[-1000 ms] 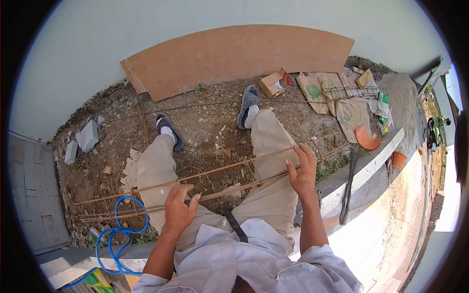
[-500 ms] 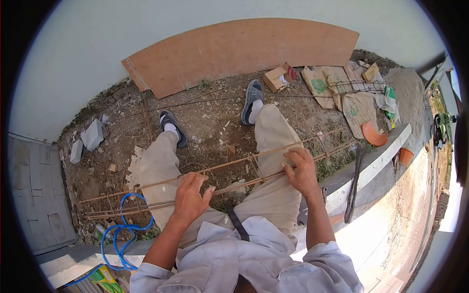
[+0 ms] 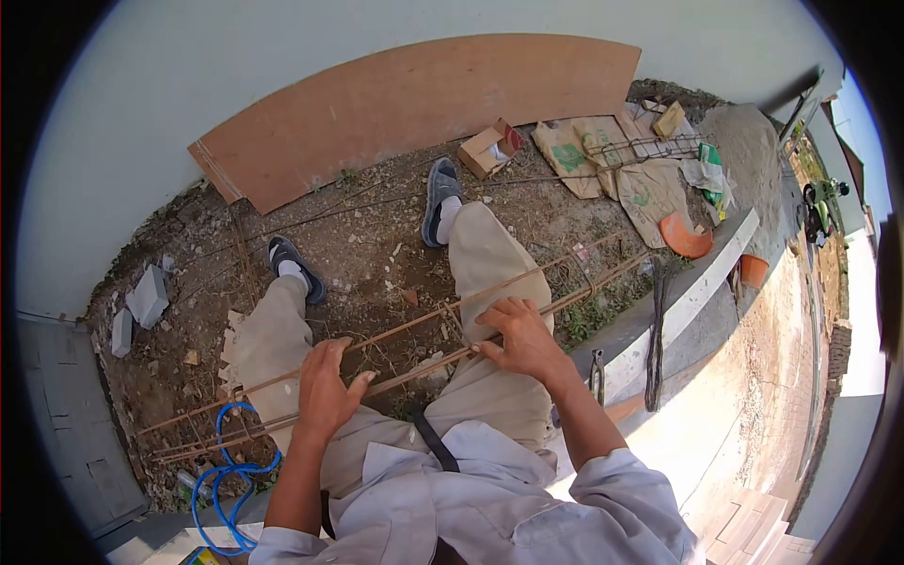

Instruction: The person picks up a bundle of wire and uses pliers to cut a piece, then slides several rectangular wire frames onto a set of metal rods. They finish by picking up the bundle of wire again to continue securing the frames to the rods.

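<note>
A long, narrow rebar frame (image 3: 405,376) of rusty rods, joined by small stirrups, lies slantwise across my thighs. My left hand (image 3: 327,388) is on its left half, fingers bent over the upper rod and thumb by the lower rods. Farther right, my right hand (image 3: 521,339) grips the frame, with its curled fingers towards the upper rod and its thumb against the lower rods. The palm sides of both hands are hidden. By my right forearm, a pair of pliers (image 3: 597,375) stands at the ledge.
A bundle of dark wire (image 3: 656,348) hangs over the concrete ledge (image 3: 702,280). Blue hose (image 3: 218,480) coils at lower left. Grey blocks (image 3: 148,297), a cardboard box (image 3: 485,153), paper sacks (image 3: 650,196) and an orange curved piece (image 3: 685,237) lie around. A plywood sheet (image 3: 424,108) leans on the wall.
My view has turned, so the surroundings sit farther left. My right hand has closed down on the frame's rods, and the frame's left end sits lower in view.
</note>
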`<state>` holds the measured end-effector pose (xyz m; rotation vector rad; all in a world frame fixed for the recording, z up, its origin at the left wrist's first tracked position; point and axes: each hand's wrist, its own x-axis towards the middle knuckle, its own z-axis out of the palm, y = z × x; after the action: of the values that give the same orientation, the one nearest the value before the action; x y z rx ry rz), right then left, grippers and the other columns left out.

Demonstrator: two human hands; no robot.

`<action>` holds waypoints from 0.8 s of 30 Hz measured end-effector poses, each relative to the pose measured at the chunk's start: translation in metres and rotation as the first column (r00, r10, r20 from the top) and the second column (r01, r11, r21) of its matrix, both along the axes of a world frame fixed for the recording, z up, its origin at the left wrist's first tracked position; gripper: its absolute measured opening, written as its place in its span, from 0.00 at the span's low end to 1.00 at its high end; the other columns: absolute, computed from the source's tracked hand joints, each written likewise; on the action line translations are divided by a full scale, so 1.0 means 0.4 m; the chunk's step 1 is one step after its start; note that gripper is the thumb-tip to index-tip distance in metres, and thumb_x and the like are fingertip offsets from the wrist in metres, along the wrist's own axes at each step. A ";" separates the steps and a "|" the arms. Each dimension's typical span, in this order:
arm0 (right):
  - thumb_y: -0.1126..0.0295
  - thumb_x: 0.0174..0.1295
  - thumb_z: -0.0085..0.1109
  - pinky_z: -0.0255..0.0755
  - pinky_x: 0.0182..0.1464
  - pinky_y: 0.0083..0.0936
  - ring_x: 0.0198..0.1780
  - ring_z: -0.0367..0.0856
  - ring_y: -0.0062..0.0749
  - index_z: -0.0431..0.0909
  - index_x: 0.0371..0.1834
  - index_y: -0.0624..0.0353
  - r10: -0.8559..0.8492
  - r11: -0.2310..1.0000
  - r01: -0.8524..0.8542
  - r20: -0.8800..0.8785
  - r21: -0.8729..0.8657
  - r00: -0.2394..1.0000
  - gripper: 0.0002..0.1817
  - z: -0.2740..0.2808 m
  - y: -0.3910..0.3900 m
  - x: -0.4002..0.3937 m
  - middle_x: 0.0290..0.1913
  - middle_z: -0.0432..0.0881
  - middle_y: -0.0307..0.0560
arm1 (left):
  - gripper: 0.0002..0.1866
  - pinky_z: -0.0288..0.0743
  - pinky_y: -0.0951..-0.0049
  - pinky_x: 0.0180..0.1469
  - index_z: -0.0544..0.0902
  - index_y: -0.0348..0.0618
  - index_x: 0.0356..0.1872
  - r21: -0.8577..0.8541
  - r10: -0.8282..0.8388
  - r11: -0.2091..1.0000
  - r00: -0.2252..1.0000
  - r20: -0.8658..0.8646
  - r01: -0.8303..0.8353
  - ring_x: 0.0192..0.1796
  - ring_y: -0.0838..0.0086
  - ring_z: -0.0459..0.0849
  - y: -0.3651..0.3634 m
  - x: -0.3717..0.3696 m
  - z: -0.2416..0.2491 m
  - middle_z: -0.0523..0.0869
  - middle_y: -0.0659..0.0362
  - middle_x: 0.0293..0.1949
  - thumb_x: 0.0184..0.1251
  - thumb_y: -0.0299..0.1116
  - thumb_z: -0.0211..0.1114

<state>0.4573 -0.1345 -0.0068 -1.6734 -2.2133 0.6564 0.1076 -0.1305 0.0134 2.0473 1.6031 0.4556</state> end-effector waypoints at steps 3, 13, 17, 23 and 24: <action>0.60 0.54 0.78 0.67 0.66 0.42 0.61 0.78 0.46 0.86 0.52 0.57 0.004 1.000 -0.004 0.005 -0.001 1.000 0.24 0.011 0.001 0.003 0.53 0.83 0.49 | 0.26 0.72 0.52 0.67 0.82 0.36 0.57 0.025 0.026 0.999 1.000 0.012 -0.026 0.61 0.46 0.80 0.007 -0.006 0.007 0.83 0.44 0.57 0.58 0.32 0.79; 0.63 0.57 0.77 0.70 0.65 0.46 0.62 0.78 0.53 0.85 0.54 0.61 -0.035 0.998 0.037 -0.033 0.046 0.999 0.23 0.020 0.036 -0.031 0.56 0.82 0.53 | 0.12 0.79 0.53 0.57 0.86 0.34 0.45 0.048 0.162 0.984 0.978 0.132 -0.169 0.52 0.46 0.86 -0.057 -0.026 -0.017 0.88 0.43 0.46 0.65 0.29 0.73; 0.66 0.62 0.74 0.76 0.57 0.47 0.53 0.83 0.58 0.85 0.51 0.64 -0.109 0.993 0.113 -0.100 0.035 0.989 0.18 0.009 0.048 -0.054 0.49 0.85 0.58 | 0.11 0.82 0.59 0.47 0.86 0.34 0.44 0.173 0.334 0.924 0.940 0.074 -0.342 0.42 0.54 0.87 -0.093 -0.131 -0.021 0.88 0.46 0.41 0.63 0.28 0.74; 0.69 0.64 0.73 0.79 0.50 0.44 0.45 0.86 0.56 0.85 0.49 0.67 -0.240 0.971 0.233 -0.188 -0.056 0.952 0.15 -0.012 0.057 -0.091 0.43 0.87 0.61 | 0.13 0.78 0.54 0.52 0.85 0.33 0.45 0.203 0.626 0.759 0.779 0.033 -0.618 0.47 0.47 0.84 -0.153 -0.308 -0.003 0.85 0.44 0.43 0.63 0.30 0.73; 0.70 0.64 0.73 0.79 0.50 0.44 0.45 0.86 0.55 0.85 0.49 0.67 -0.246 0.969 0.243 -0.190 -0.038 0.950 0.15 -0.014 0.061 -0.093 0.43 0.87 0.61 | 0.13 0.78 0.54 0.53 0.85 0.33 0.46 0.238 0.648 0.736 0.761 0.018 -0.633 0.48 0.47 0.84 -0.160 -0.331 0.001 0.85 0.44 0.44 0.63 0.30 0.73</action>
<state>0.4202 -0.1101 -0.0123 -1.7704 -1.8344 0.7354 -0.0246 -0.1944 0.0138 1.6018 2.3967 0.8566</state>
